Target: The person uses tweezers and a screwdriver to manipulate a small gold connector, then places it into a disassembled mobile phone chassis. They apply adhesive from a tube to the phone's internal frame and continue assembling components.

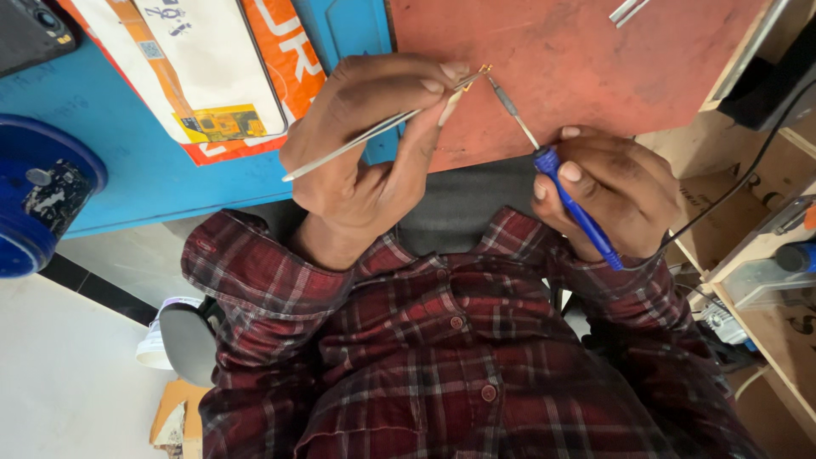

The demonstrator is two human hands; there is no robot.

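My left hand (pixel 357 153) pinches a pair of slim metal tweezers (pixel 348 146), and their tips clamp a tiny gold-coloured part (pixel 483 71) just above the red work mat (pixel 595 59). In my right hand (pixel 625 187) is a soldering iron with a blue handle (pixel 582 212). Its thin metal tip (pixel 510 104) reaches up to the tiny part and meets it at the tweezers' tips. Both hands hover over the near edge of the mat, above my red checked shirt (pixel 442 357).
A white phone screen panel with an orange flex cable (pixel 200 72) lies on an orange packet on the blue table (pixel 127 183). A blue round tub (pixel 34 200) sits at the left. Wooden shelves (pixel 765 280) and a black cable (pixel 731 191) stand at the right. Spare tweezers (pixel 627 10) rest on the far mat.
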